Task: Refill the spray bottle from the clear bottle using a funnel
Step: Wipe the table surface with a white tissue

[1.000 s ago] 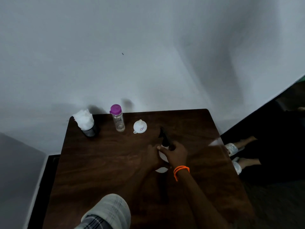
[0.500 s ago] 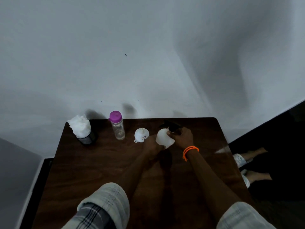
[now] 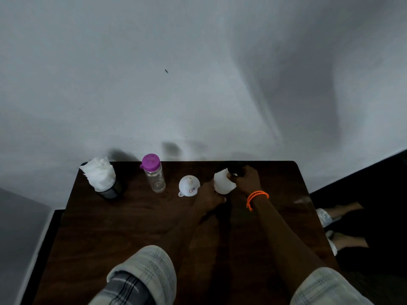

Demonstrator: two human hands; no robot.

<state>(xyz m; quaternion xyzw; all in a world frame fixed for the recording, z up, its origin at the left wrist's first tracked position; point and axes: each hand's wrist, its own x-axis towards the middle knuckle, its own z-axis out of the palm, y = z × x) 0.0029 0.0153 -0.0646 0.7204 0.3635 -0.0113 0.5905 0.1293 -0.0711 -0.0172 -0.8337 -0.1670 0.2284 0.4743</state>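
Right hand (image 3: 246,180) closed around the black spray head at the top of the white spray bottle (image 3: 223,183) — bottle tilted, off the table (image 3: 132,227). Left hand (image 3: 209,193) clasps its lower body. Funnel (image 3: 189,186) sits mouth-down just left; clear bottle (image 3: 154,173), purple cap on, stands beyond it.

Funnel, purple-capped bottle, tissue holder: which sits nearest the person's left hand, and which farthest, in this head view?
Measured from the left hand:
1. Funnel, just to its left, spout up, on the table.
2. Purple-capped bottle, farther left, standing upright.
3. Tissue holder, at the far left corner.
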